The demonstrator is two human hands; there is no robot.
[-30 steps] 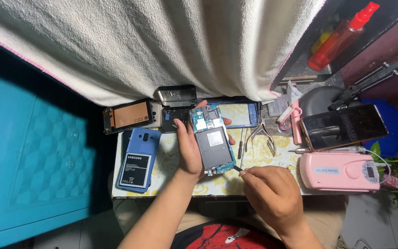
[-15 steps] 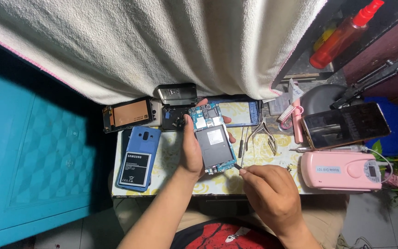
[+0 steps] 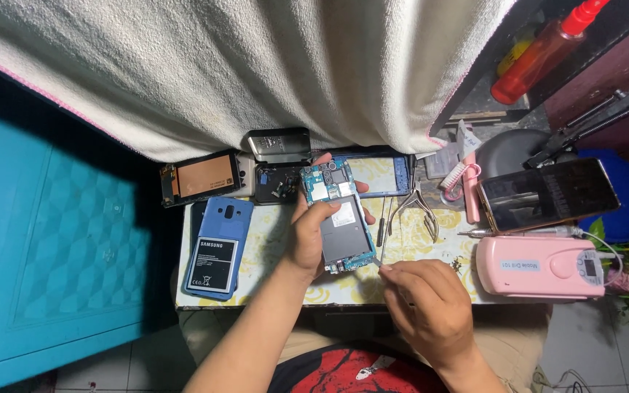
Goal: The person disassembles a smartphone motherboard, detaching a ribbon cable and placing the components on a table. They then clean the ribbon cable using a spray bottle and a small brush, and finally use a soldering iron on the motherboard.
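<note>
Head view, looking down on a small table with a yellow floral cover. Person's left hand is gripping an opened phone body with a bare blue circuit board and a grey metal plate, fingers wrapping its far edge, thumb pressing its near side; the phone body is lying flat near the middle of the table cover. Person's right hand is hovering over the near edge of the table cover, fingers pinching a thin metal tool whose tip is touching the phone body's lower right corner.

Lying left of the phone body: a blue back cover carrying a black battery. Beyond that: a copper-backed display panel. Right of the phone body: steel nippers, a slim screwdriver, then a pink box-shaped appliance at the table cover's right end, with a dark glossy phone above it. A white towel is hanging across the far side.
</note>
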